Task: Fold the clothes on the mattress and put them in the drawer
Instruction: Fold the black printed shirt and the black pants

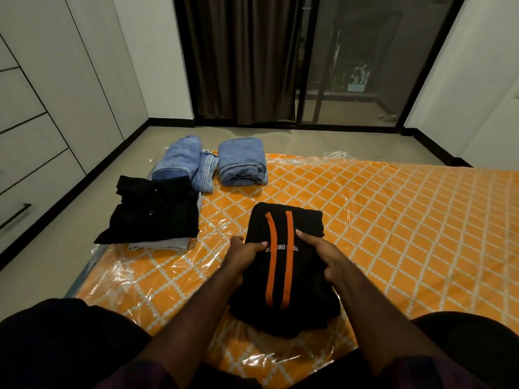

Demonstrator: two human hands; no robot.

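A folded black garment with two orange stripes and white lettering lies on the orange mattress right in front of me. My left hand grips its left edge, thumb on top. My right hand holds its right edge, thumb stretched across the cloth. At the mattress's far left sit a folded black buttoned shirt on top of a folded grey garment, and behind them two folded pairs of blue jeans.
Clear plastic wrap covers the mattress, which lies on a grey floor. White wardrobe drawers with a dark handle line the left wall. Dark curtains and a glass sliding door stand at the far end.
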